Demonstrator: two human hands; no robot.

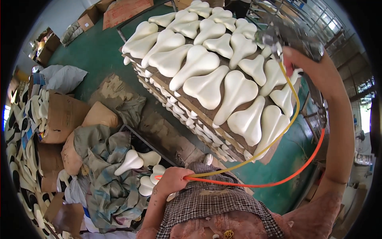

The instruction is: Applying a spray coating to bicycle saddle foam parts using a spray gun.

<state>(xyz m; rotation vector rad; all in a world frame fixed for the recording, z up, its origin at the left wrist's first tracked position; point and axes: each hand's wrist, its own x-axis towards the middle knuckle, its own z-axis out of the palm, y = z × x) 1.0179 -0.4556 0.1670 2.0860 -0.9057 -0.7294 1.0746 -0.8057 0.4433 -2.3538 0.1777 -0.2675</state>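
Note:
My right hand (304,65) is raised at the far right, closed on a metallic spray gun (274,39) that motion blurs. A yellow hose (295,105) and an orange hose (306,169) hang from it. Both hoses loop down to my left hand (174,180), which is wrapped around them in front of my checked apron (211,196). Beneath the spray gun, rows of white bicycle saddle pads (205,91) cover the top of a stack of boards (181,104). More pads show between the lower layers.
To the left lie a crumpled grey-green cloth (105,159), some loose saddle pads (130,162) and cardboard boxes (65,115). Dark-and-white saddle pieces (28,181) pile along the left edge. Metal racks (318,18) stand at the far right. The floor (89,53) is green.

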